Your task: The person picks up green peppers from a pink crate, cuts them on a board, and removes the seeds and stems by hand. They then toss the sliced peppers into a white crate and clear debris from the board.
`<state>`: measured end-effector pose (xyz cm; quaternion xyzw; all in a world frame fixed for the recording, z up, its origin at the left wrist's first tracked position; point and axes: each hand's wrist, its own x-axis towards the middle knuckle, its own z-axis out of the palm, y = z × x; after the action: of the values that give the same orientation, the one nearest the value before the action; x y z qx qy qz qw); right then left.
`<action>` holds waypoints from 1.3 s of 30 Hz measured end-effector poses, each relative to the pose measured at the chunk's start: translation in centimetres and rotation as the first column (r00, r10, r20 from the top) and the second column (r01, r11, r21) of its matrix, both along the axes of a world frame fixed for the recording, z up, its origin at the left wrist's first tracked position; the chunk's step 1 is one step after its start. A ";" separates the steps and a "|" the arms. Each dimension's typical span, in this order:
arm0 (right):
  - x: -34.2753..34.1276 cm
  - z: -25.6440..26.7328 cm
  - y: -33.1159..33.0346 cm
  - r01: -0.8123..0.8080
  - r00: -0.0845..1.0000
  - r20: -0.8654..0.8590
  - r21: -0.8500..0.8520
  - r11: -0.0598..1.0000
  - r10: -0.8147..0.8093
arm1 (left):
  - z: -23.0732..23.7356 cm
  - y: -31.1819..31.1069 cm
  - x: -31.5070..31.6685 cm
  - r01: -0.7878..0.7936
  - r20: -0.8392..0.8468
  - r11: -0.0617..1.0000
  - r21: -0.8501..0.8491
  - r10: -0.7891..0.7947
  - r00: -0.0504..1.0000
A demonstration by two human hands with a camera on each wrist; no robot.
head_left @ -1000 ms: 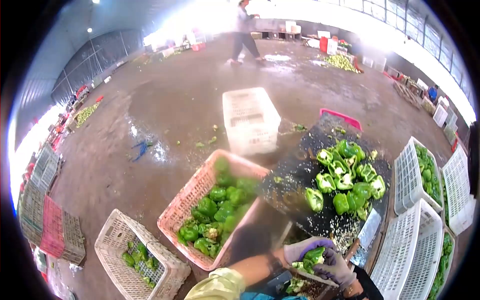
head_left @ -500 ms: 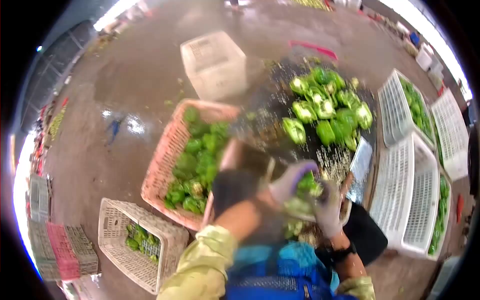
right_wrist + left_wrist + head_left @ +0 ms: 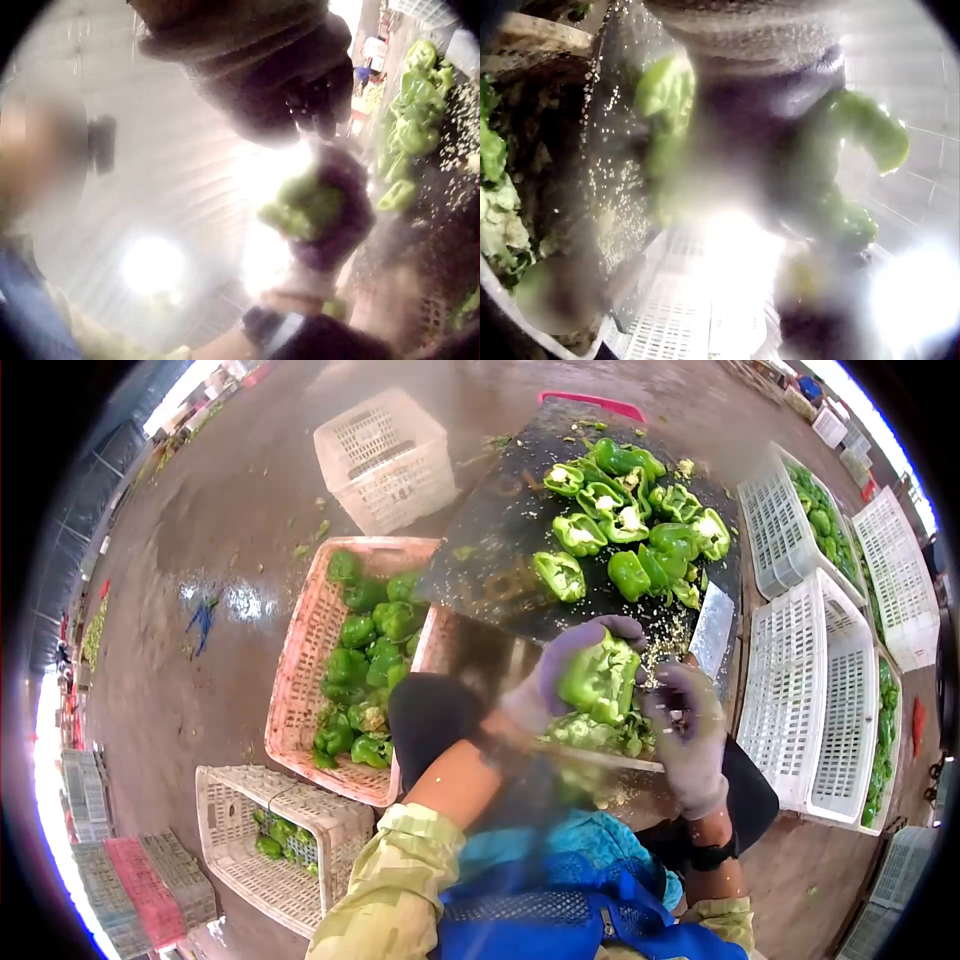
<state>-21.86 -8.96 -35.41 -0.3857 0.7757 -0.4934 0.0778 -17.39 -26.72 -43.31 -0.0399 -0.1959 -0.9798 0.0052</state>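
My gloved left hand [image 3: 565, 670] grips a green bell pepper [image 3: 602, 678], its cut, pale hollow side turned upward. In the right wrist view the same pepper [image 3: 307, 206] sits in the left palm. Just right of it my gloved right hand [image 3: 692, 735] stands apart from the pepper, fingers loosely bent, with a gap between thumb and fingers. Wet specks show at its fingertips [image 3: 319, 120]. Below both hands, a container [image 3: 625, 763] holds pale green pepper scraps [image 3: 585, 734]. Cut pepper halves [image 3: 625, 520] lie on the dark, seed-strewn board [image 3: 490, 575] beyond.
A cleaver [image 3: 712, 628] lies at the board's right edge. To the left stand a pink crate [image 3: 290, 690] of whole peppers and a whitish crate [image 3: 265, 880] with a few pieces. White crates [image 3: 785, 695] line the right; another white crate [image 3: 390, 470] stands ahead.
The head view has tilted down, so the board and crates sit higher. The hands have parted: the right hand has drawn away from the pepper, which stays in the left and now shows its hollow inside.
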 end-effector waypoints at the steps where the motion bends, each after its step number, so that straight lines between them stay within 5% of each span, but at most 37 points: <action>1: 0.5 0.5 -1.0 0.040 0.990 -0.142 0.113 0.993 -0.023 | -0.1 0.1 -0.2 -0.045 0.002 0.987 -0.154 0.046 0.999; 2: 0.8 0.4 -1.4 0.105 0.959 -0.284 0.363 0.926 0.003 | 0.0 0.4 -0.2 -0.085 -0.006 0.947 -0.310 0.088 0.996; 4: 0.0 -1.5 -2.4 0.201 0.923 -0.384 0.468 0.861 -0.008 | 0.6 1.3 0.2 -0.149 -0.039 0.794 -0.589 0.156 0.987; 8: -1.4 -5.2 -2.8 0.111 0.923 -0.371 0.511 0.853 0.102 | -1.7 2.7 0.1 -0.119 0.126 0.831 -0.543 0.220 0.967; 9: -1.9 -5.7 -2.7 0.074 0.922 -0.372 0.450 0.890 0.111 | -1.8 2.3 0.0 -0.111 0.120 0.805 -0.582 0.221 0.968; 12: -3.6 -5.8 -1.6 -0.061 0.993 0.109 0.151 0.987 0.045 | -2.1 1.3 0.0 -0.143 0.148 0.910 -0.388 0.215 0.965; 13: -3.7 -5.7 -1.0 0.100 0.935 0.337 0.056 0.993 -0.114 | 1.4 1.2 1.0 -0.145 0.177 0.933 -0.331 0.212 0.961; 16: -4.0 -3.8 0.5 0.250 0.968 -0.018 0.151 0.956 -0.250 | 1.6 0.4 0.6 -0.170 0.095 0.958 -0.232 0.196 0.976; 18: -2.3 -1.6 -0.1 0.161 0.964 0.201 0.082 0.984 -0.175 | 0.2 0.8 0.0 -0.223 0.034 0.875 -0.430 0.262 0.965; 20: -1.2 -0.8 -1.8 -0.009 1.000 0.020 0.432 0.902 0.001 | -0.4 1.8 -0.7 -0.225 0.001 0.831 -0.510 0.261 0.965; 22: -1.5 -3.0 -3.3 0.033 0.998 -0.065 0.608 0.793 0.009 | -0.7 2.2 -0.8 -0.243 -0.048 0.703 -0.669 0.285 0.957; 24: -1.8 -6.1 -3.9 0.043 0.997 0.036 0.436 0.899 -0.066 | 0.1 2.4 -0.1 -0.294 -0.018 0.710 -0.639 0.369 0.929; 26: -1.8 -8.5 -3.9 -0.033 0.992 0.126 0.057 0.998 0.026 | 0.0 1.6 -0.1 -0.277 -0.028 0.688 -0.671 0.350 0.936; 28: -1.4 -3.1 -2.9 -0.157 0.686 0.727 0.130 0.979 0.014 | -0.5 0.9 0.0 -0.261 0.031 0.754 -0.603 0.349 0.936; 29: -1.9 -2.2 -1.9 -0.101 0.518 0.856 0.081 0.992 -0.017 | -0.6 0.6 0.0 -0.266 0.089 0.820 -0.507 0.356 0.930; 30: -3.1 -3.9 -0.1 -0.072 0.514 0.853 -0.059 0.996 0.088 | -0.6 0.2 0.0 -0.277 0.145 0.872 -0.403 0.359 0.922; 32: -3.8 -4.6 0.7 -0.011 0.881 0.473 0.020 1.000 0.000 | -0.1 0.1 -0.4 -0.287 0.136 0.846 -0.449 0.382 0.914; 33: -3.9 -4.6 0.8 -0.012 0.991 0.134 0.133 0.991 -0.007 | -0.5 -0.1 -0.6 -0.289 0.051 0.698 -0.655 0.422 0.905; 34: -4.0 -4.4 0.5 0.033 0.973 -0.230 0.227 0.973 0.021 | -0.3 0.4 -0.4 -0.298 0.005 0.667 -0.683 0.412 0.911; 35: -3.6 -3.9 -0.3 0.050 0.923 -0.374 0.352 0.934 0.091 | 0.2 0.9 -0.2 -0.310 -0.041 0.635 -0.707 0.401 0.915; 36: -3.0 -3.8 -1.0 0.057 0.905 -0.386 0.524 0.850 0.178 | -0.7 2.0 -0.7 -0.293 0.007 0.766 -0.573 0.362 0.932; 37: -2.6 -4.0 -1.5 0.058 0.888 -0.381 0.649 0.759 0.257 | -1.3 1.9 -0.9 -0.309 -0.090 0.642 -0.702 0.350 0.932; 39: -3.4 -5.9 -1.8 -0.060 0.880 -0.340 0.613 0.788 0.331 | -2.8 2.3 -0.9 -0.270 0.037 0.779 -0.566 0.352 0.935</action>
<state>-25.25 -10.80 -41.29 -0.5220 0.8412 -0.1215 0.0716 -18.25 -24.41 -46.11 0.0626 -0.4739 -0.8669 0.1416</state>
